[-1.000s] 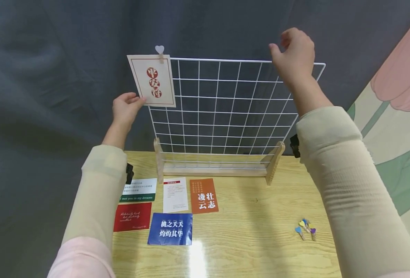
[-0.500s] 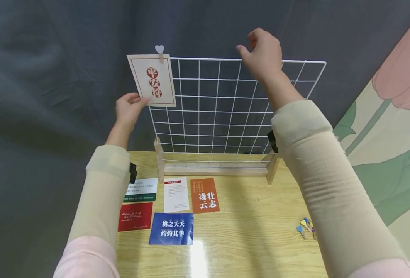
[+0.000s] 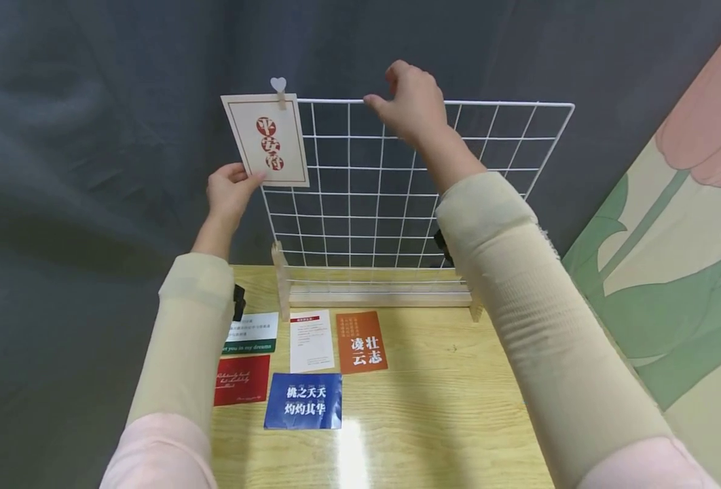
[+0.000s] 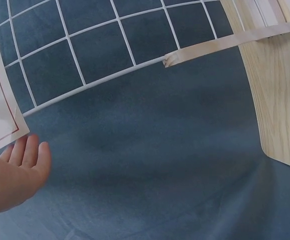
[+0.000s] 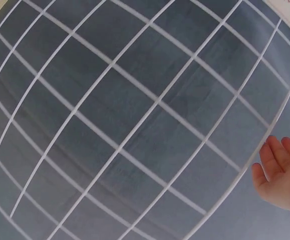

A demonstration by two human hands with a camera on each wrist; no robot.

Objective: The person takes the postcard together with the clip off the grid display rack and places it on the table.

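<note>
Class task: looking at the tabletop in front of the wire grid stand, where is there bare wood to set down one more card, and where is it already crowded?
Bare wood lies on the table right of the orange card and in front of the wooden stand, beneath the right sleeve. It is crowded front left: the green-and-white card, white card, red card and blue card lie close together.

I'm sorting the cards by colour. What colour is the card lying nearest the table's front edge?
Blue with white characters: the blue rectangular paper card, clearest in the head view.
</note>
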